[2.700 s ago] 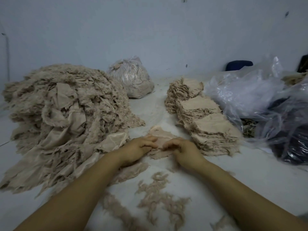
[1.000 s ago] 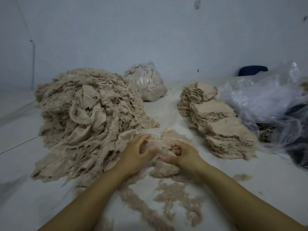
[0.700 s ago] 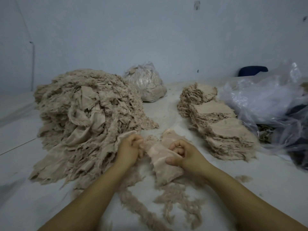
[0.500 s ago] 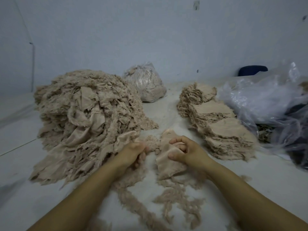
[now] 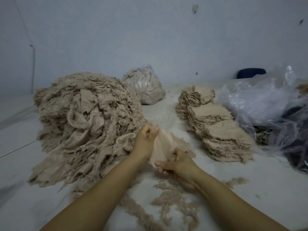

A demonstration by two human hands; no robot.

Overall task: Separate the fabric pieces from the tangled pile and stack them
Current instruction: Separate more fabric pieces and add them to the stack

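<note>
A big tangled pile of beige fabric [image 5: 83, 124] fills the left of the floor. On the right stand three neat stacks of separated pieces [image 5: 221, 130] in a row. Between them I hold one thin beige fabric piece [image 5: 160, 147] stretched lengthwise. My left hand [image 5: 145, 142] pinches its far end, raised beside the pile. My right hand [image 5: 176, 164] grips its near end, lower and closer to me. A small heap of pieces [image 5: 181, 144] lies under and just behind the held one.
Frayed lint strands [image 5: 173, 202] litter the white floor in front of me. A clear bag stuffed with beige fabric [image 5: 145, 89] sits by the back wall. Crumpled plastic bags [image 5: 266, 104], one with dark contents, crowd the right side.
My hands have drawn apart along the piece: the left lifted its end up and away, the right pulled its end toward me. The piece now hangs taut above the small heap.
</note>
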